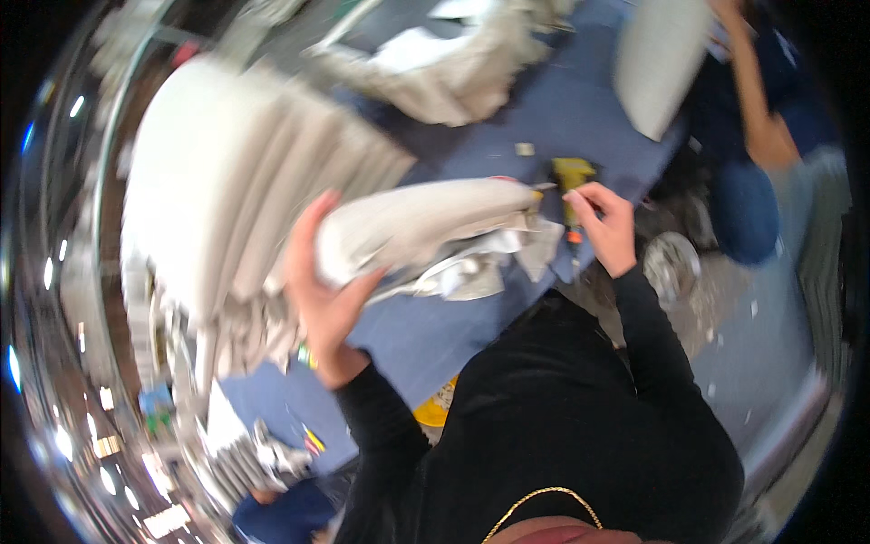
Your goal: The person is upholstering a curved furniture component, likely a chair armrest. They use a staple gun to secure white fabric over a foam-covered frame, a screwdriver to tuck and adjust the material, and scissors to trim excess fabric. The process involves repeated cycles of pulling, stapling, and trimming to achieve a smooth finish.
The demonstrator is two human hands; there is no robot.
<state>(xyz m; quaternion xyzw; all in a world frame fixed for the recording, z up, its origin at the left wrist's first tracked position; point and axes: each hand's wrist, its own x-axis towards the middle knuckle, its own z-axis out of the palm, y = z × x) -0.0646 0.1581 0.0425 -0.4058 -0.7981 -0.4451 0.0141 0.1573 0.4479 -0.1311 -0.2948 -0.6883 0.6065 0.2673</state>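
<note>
A beige fabric-covered padded piece lies in front of me on the blue table, its far side smooth and its near side showing loose fabric edges and white lining. My left hand cups its left end, fingers on the outer side and thumb along the near edge. At its right end my right hand is closed in a pinch; whatever the fingertips hold is too small or blurred to make out. Just beside those fingertips is a yellow and black hand-held power tool, partly hidden by the hand.
Stacked beige padded panels stand at left. Beyond, a bundle of beige and white fabric lies on the blue table. At right, a co-worker's arm reaches to a pale panel. A scrap-filled bin stands below.
</note>
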